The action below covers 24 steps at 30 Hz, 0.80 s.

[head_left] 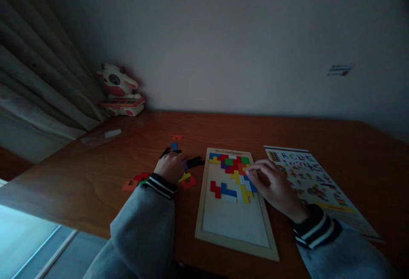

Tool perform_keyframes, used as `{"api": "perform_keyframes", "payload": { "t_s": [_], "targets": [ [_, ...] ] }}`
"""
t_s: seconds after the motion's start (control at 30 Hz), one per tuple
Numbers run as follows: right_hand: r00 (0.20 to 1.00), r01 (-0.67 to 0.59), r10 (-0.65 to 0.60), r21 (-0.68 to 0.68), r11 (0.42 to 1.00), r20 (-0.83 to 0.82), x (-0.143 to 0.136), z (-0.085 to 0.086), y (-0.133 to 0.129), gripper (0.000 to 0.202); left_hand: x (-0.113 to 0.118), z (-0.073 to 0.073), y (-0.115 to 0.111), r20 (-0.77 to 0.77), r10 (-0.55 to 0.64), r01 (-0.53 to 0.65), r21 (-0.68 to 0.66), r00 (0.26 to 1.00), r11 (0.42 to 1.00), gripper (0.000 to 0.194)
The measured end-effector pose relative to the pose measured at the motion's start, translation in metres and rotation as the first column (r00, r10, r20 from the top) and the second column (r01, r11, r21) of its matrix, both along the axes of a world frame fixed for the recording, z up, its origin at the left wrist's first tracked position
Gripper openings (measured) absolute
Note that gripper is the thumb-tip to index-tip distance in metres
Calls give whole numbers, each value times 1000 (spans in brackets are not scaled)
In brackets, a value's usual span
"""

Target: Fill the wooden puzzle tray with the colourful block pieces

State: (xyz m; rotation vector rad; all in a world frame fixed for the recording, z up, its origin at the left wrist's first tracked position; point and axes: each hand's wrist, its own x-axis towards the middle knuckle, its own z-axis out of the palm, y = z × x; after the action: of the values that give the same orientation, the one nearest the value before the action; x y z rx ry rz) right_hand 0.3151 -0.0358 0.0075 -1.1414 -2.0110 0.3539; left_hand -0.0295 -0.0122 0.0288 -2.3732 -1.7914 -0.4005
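My left hand (pixel 171 166) is palm down over loose puzzle pieces on the left of the table; its fingertips are dim and partly hidden. Beside it lie black pieces (pixel 194 162), a blue piece (pixel 174 146), a yellow piece (pixel 185 177) and an orange-red piece (pixel 189 182). My right hand (pixel 275 183) is at the right edge of the wooden puzzle board (pixel 234 223), thumb and index fingertips pinched together next to an orange piece (pixel 242 168). Whatever is between them cannot be made out. Coloured pieces fill much of the board's upper part; a red piece (pixel 215 189) and a blue piece (pixel 228 191) lie lower left.
A printed pattern sheet (pixel 316 176) lies right of the board, partly behind my right hand. More pieces, including an orange one (pixel 129 185), lie left of my left wrist. A cow-shaped toy (pixel 119 91) stands at the back left near a curtain (pixel 38 70).
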Motion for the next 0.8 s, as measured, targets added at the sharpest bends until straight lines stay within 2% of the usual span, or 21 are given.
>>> {"api": "perform_keyframes", "payload": {
  "t_s": [0.17,0.33,0.67,0.8],
  "targets": [
    [999,26,-25,5,1000,-41,1,0,1,17,2,5,-4,-5,34,-34,-119,999,992,29],
    [998,44,-43,28,999,-41,1,3,1,15,0,5,-2,-10,55,-56,-164,998,985,31],
    [998,44,-42,37,998,-39,-1,5,0,15,-1,1,4,-8,26,-26,-124,1000,992,22],
    [999,37,-36,31,999,-36,-1,5,0,15,0,0,4,56,-12,14,-37,998,999,30]
  ]
}}
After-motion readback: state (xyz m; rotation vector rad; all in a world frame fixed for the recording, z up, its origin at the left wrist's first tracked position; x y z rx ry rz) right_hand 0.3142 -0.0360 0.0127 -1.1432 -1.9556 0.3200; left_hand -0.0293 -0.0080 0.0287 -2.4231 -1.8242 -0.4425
